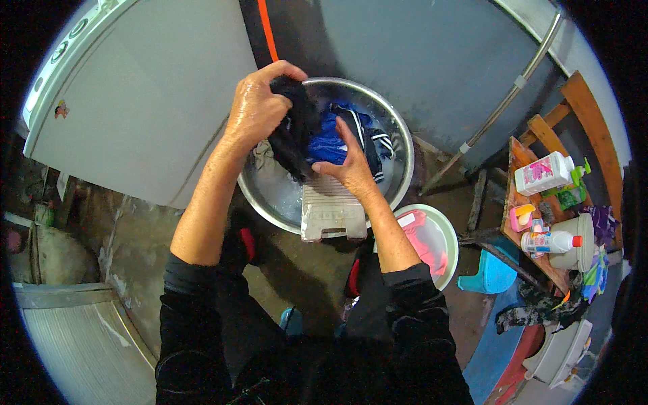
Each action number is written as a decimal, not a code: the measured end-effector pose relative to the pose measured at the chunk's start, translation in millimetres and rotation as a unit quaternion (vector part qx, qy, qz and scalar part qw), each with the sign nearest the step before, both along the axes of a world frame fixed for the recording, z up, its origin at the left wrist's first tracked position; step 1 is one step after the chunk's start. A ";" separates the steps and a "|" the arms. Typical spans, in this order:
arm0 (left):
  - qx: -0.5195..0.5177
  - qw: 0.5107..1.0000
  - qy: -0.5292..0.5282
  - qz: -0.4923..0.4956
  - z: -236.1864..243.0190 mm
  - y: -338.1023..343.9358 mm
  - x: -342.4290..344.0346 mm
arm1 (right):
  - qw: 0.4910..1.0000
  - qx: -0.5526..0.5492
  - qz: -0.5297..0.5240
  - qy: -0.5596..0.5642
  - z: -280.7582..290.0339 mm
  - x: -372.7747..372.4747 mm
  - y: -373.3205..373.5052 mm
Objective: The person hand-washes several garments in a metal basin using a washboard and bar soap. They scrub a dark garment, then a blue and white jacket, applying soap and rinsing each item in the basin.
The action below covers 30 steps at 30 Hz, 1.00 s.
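Note:
My left hand (pixel 260 101) is closed around a dark, wet, fuzzy-looking black garment (pixel 297 128), which hangs down over a wide metal basin (pixel 406 148). To its right, my right hand (pixel 351 165) has thumb and fingers spread, the thumb close to the lower end of the black garment; I cannot tell whether they touch. Below both hands a pale ribbed washboard (pixel 331 202) leans on the basin's near rim. Blue clothing (pixel 329 143) and a dark garment with white stripes (pixel 374 152) lie in the soapy water, partly hidden by my hands.
A pale green basin (pixel 453 253) with pink cloth stands right of the metal one. Beyond it are a blue stool (pixel 496 271) and a wooden chair holding white bottles (pixel 543 173). A large white appliance (pixel 155 88) borders the left; an orange hose (pixel 267 30) hangs behind.

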<state>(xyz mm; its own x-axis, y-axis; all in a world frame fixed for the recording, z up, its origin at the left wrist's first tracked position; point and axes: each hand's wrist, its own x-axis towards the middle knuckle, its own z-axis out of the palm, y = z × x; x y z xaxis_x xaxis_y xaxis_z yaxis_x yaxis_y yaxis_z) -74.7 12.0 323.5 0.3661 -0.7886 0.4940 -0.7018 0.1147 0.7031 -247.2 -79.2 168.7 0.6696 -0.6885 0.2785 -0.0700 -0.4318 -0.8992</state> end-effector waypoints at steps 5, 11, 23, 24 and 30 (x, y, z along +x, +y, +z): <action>0.010 0.999 0.027 -0.022 -10.7 -10.7 -33.8 | 0.997 -0.031 -0.004 -0.074 16.8 15.0 9.2; 0.070 0.976 0.206 -0.006 -39.4 -43.4 -68.9 | 0.990 0.081 0.033 -0.111 3.4 12.7 2.4; 0.191 0.931 0.233 -0.205 -10.4 -43.9 13.8 | 0.891 0.388 0.114 -0.206 17.4 -8.9 -22.8; 0.157 0.925 0.266 -0.222 -18.3 -46.0 23.1 | 0.880 0.412 0.135 -0.192 17.9 -8.8 -24.5; 0.150 0.809 0.366 -0.436 -63.0 -74.3 9.1 | 0.818 0.499 0.250 -0.138 9.6 -13.0 -25.1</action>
<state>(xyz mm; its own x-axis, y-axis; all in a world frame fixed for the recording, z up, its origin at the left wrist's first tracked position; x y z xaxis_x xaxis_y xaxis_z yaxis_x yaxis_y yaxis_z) -65.6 -62.2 260.5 -0.2846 -0.9490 0.1358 0.1713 0.0890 0.9812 -260.2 -104.3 178.3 0.9437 -0.3240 -0.0665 0.1564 0.6143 -0.7734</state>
